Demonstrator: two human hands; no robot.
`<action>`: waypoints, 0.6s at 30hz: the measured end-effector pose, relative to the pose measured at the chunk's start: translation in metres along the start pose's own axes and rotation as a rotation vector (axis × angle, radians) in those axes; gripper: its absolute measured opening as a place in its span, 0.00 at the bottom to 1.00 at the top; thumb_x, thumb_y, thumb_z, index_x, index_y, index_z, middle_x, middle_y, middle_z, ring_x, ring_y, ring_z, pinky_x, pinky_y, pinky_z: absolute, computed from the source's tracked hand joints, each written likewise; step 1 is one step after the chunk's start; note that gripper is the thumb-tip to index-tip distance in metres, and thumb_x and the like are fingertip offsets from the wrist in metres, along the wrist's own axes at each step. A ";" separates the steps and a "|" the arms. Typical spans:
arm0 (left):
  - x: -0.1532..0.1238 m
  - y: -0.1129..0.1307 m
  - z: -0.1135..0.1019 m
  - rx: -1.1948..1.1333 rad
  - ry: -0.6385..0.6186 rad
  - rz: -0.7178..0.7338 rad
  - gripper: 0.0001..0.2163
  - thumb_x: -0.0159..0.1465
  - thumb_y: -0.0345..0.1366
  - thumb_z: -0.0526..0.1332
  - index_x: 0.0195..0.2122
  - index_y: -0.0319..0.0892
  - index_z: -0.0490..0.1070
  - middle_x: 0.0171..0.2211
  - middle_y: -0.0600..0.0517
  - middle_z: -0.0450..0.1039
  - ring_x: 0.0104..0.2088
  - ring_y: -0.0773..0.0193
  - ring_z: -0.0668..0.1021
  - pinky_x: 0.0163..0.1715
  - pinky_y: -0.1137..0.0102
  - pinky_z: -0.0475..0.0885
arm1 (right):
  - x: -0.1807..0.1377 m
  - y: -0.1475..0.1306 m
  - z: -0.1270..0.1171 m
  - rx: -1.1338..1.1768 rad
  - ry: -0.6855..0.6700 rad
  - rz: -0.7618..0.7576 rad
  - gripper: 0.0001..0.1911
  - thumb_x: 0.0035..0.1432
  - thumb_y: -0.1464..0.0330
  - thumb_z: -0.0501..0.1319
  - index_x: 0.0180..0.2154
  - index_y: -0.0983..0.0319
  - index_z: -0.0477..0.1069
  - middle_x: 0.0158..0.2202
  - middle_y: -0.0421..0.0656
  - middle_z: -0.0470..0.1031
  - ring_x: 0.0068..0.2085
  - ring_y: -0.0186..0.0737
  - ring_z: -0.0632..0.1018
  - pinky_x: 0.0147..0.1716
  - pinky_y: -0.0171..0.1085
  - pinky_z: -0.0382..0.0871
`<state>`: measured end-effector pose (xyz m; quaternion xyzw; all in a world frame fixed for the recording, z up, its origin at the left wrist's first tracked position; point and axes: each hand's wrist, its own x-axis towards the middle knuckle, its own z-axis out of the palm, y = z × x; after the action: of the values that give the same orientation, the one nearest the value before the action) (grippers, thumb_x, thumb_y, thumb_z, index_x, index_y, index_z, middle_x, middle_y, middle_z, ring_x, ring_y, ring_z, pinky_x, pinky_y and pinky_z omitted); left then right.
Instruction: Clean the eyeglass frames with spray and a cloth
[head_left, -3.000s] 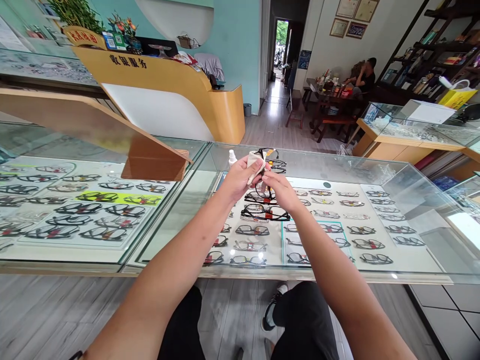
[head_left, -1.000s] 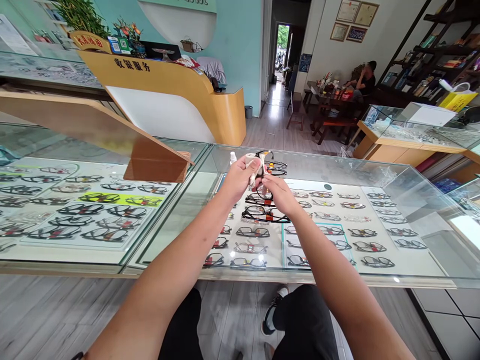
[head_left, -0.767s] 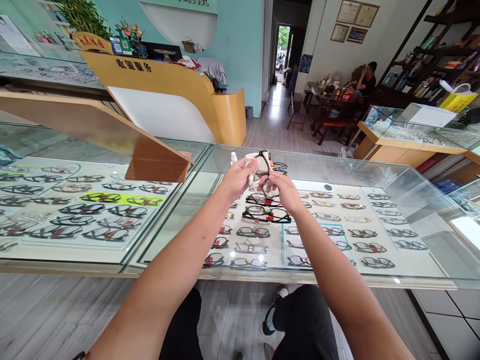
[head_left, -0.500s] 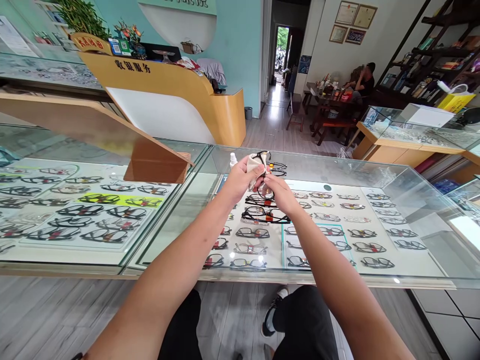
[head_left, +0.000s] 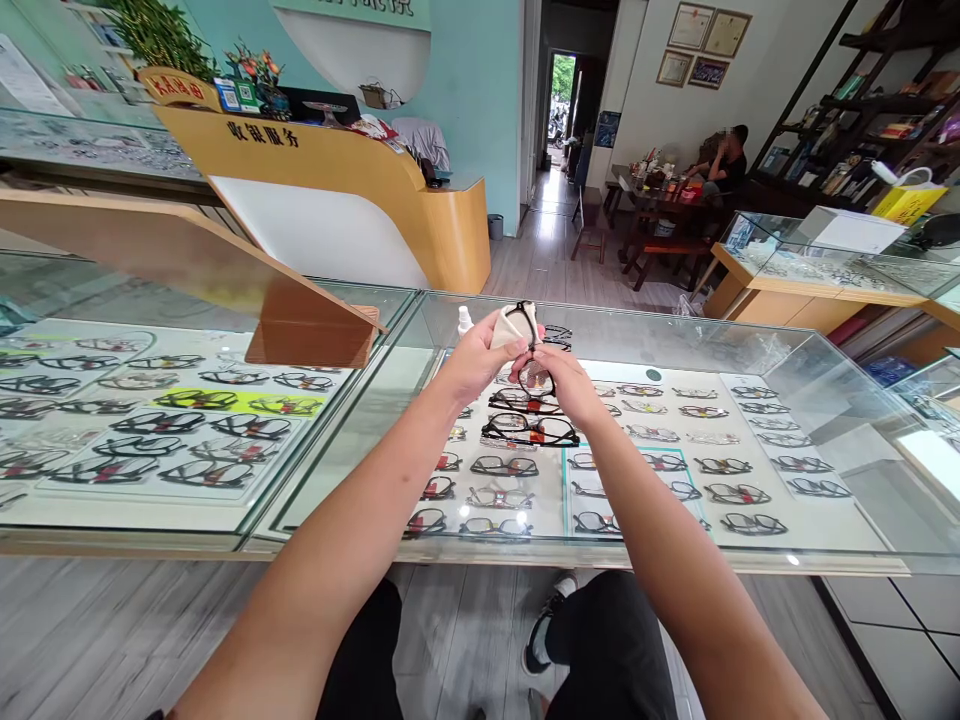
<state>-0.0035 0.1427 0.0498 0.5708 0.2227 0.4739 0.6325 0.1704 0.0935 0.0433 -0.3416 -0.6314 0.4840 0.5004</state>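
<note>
Above the glass display case, a pair of dark-framed eyeglasses [head_left: 537, 379] hangs upright on its side between my hands. My left hand [head_left: 486, 352] is closed on a cream cleaning cloth [head_left: 513, 327], which lies against the upper lens. Fingers of my right hand [head_left: 568, 383] pinch the frame near its middle, with the lower lens below them. Close behind my left hand stands a white spray bottle [head_left: 465, 319]. On the glass just below my hands lie black eyeglasses [head_left: 531, 430] with a red tag, and another black pair [head_left: 523, 400] behind them.
Rows of eyeglasses [head_left: 739, 495] fill the glass display case [head_left: 810, 350]. A tilted wooden-backed mirror or board [head_left: 311, 335] stands on the left. Beyond are a yellow counter [head_left: 457, 230] and a person [head_left: 727, 165] seated at a dark table.
The eyeglasses have turned slightly, so the upper lens rim now faces me more. The cloth has shifted across that lens. Both hands keep their hold.
</note>
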 end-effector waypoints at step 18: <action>0.009 -0.011 0.001 -0.178 0.313 -0.029 0.24 0.70 0.57 0.71 0.47 0.36 0.82 0.43 0.42 0.87 0.35 0.60 0.85 0.39 0.66 0.80 | 0.001 0.004 -0.003 0.030 0.137 0.006 0.20 0.67 0.52 0.59 0.35 0.58 0.82 0.40 0.45 0.82 0.37 0.42 0.73 0.43 0.41 0.69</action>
<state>0.0051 0.1511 0.0426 0.4286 0.2836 0.5656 0.6450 0.1728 0.0962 0.0403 -0.3682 -0.5873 0.4703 0.5462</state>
